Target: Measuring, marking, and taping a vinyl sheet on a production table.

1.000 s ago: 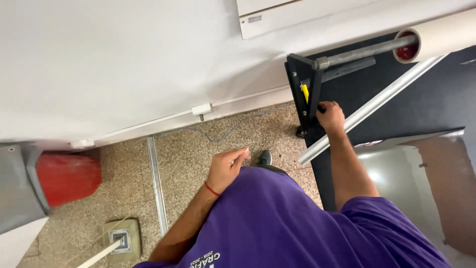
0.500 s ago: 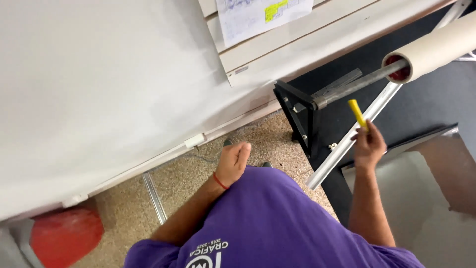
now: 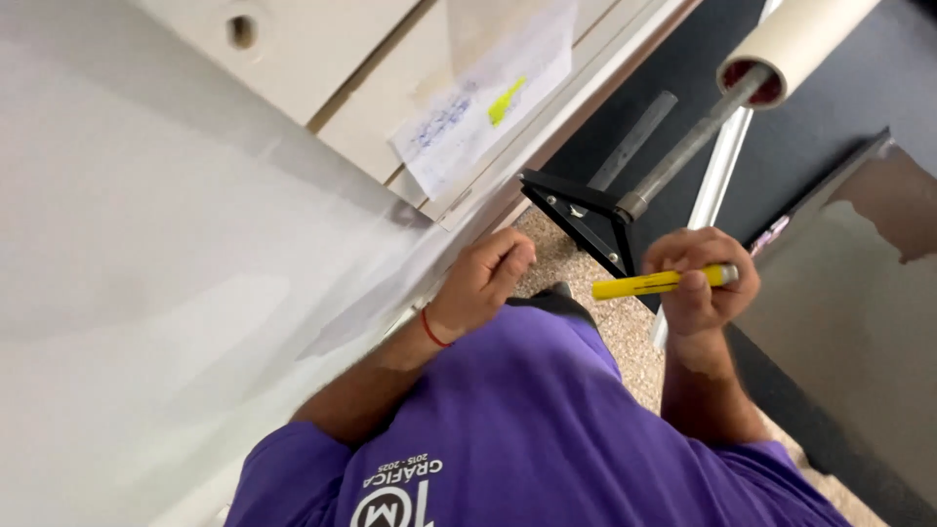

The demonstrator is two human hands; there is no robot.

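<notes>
Right hand (image 3: 698, 283) grips a yellow utility knife (image 3: 652, 283), fingers (image 3: 695, 256) wrapped tight round its right end. Knife lies near-horizontal in the view, long axis running left-right w/ a slight tilt: left end a bit lower, right end higher. Left end sticks free out of the fist toward the left hand; right end shows a small grey metal cap just past the knuckles. Body is slim, straight, smooth yellow plastic. Can't tell if a blade is out.

Left hand (image 3: 483, 281) sits left of the knife, apart from it, fingers curled into a loose fist, holding nothing visible, knuckles close against the edge of the big white sheet (image 3: 176, 254), which is smooth, matte, filling the left side. Red cord bracelet (image 3: 433, 329) on that wrist.

Beyond the hands: black triangular metal bracket (image 3: 584, 222) carrying a grey steel rod (image 3: 683, 156) that runs up-right into a cream cardboard roll (image 3: 795, 39) w/ a red core. Pale aluminium bar (image 3: 717, 181) runs alongside. Printed paper (image 3: 488, 102) w/ a yellow highlight mark is stuck on the beige panel, far centre. Speckled stone floor (image 3: 634, 342) below. Purple shirt (image 3: 547, 429) fills the near foreground.
</notes>
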